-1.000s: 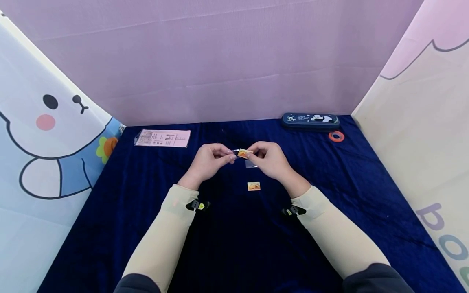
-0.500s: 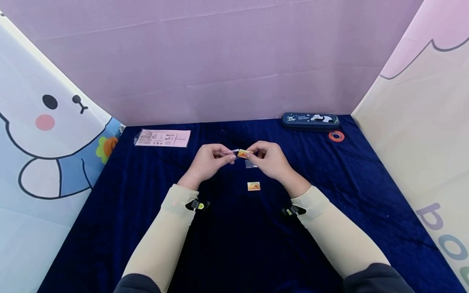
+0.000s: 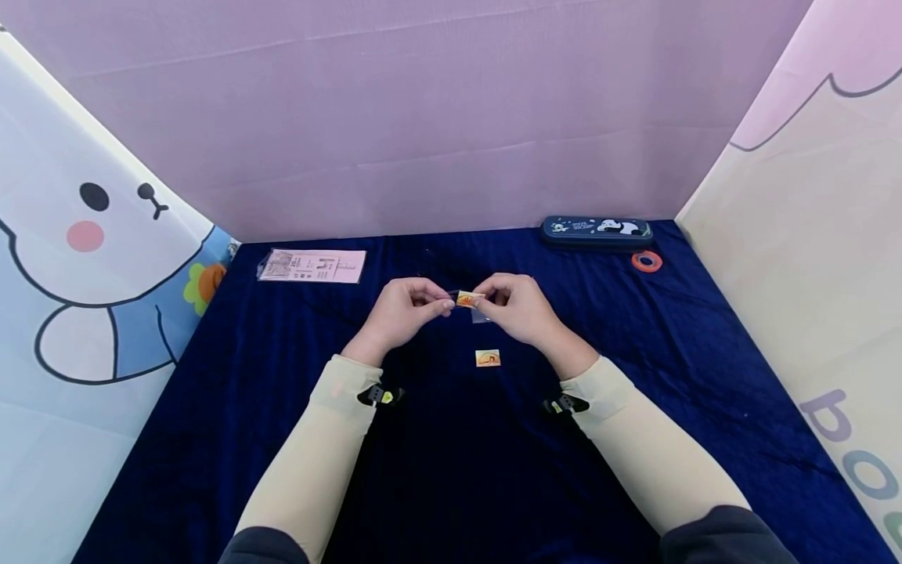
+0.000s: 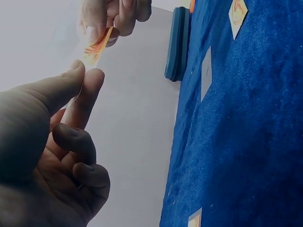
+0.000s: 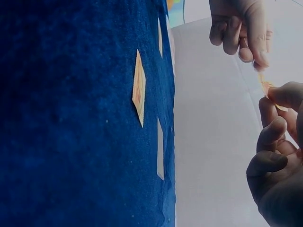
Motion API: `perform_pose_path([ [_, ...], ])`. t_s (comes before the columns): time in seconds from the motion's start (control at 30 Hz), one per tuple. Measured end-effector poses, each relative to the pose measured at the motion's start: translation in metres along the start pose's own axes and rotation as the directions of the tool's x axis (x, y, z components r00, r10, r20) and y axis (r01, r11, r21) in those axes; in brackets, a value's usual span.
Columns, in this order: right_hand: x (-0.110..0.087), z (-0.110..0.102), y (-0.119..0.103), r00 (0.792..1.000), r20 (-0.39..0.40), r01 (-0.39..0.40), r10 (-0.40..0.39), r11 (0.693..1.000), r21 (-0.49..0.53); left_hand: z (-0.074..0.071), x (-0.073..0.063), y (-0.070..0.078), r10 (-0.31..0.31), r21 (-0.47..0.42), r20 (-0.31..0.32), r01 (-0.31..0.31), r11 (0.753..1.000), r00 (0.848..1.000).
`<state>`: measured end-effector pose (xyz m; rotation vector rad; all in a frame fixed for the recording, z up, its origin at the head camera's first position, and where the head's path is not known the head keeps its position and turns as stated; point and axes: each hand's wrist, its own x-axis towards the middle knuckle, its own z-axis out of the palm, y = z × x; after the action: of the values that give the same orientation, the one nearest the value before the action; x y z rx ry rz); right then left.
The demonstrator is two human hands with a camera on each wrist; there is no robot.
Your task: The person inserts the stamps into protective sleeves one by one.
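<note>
Paper (image 3: 312, 265), pink, flat and printed, lies on the left of the dark blue, cloth-covered worktop (image 3: 451, 470). Next, my left hand (image 3: 403, 313) has its thumb and finger pinched on a thin, clear plastic piece (image 3: 454, 293). Just beside that is a small yellow-and-orange paper stamp (image 3: 468, 299), held up in the air, clamped in the fingers of my right hand (image 3: 517, 309). A flat, clear sheet (image 3: 481, 317) and a second yellow-and-orange stamp (image 3: 488, 358) lie below. Farther right are a long, dark blue panda case (image 3: 597, 233) and a round, red-orange ring (image 3: 646, 262).
</note>
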<state>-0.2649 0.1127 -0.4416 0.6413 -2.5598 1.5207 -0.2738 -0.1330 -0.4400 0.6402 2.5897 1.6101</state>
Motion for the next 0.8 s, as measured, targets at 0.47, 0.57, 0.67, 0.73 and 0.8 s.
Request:
perform_pose_path([
  [0.47,0.0003,-0.0003,0.0014,0.999,-0.032,0.004,-0.003,1.000,0.031,-0.0001,-0.0002,0.0026,0.036,0.088,-0.029,-0.033,0.996,0.999],
  [0.57,0.0008,0.0000,0.0026,0.999,-0.034,0.008,-0.007,0.999,0.042,-0.0003,-0.0009,0.0041,0.038,0.084,-0.036,-0.035,0.996,0.999],
  [0.67,0.0007,0.0002,0.0025,0.999,-0.035,0.005,-0.003,0.999,0.053,-0.0006,-0.0008,0.0039,0.042,0.075,-0.040,-0.039,0.996,0.998],
  [0.73,0.0008,0.0004,0.0024,0.999,-0.040,0.003,0.000,0.998,0.056,-0.0008,-0.0006,0.0038,0.046,0.070,-0.041,-0.043,0.997,0.998],
  [0.8,0.0011,0.0003,0.0021,0.999,-0.047,0.001,0.002,0.998,0.059,-0.0009,-0.0004,0.0038,0.049,0.067,-0.041,-0.046,0.997,0.998],
])
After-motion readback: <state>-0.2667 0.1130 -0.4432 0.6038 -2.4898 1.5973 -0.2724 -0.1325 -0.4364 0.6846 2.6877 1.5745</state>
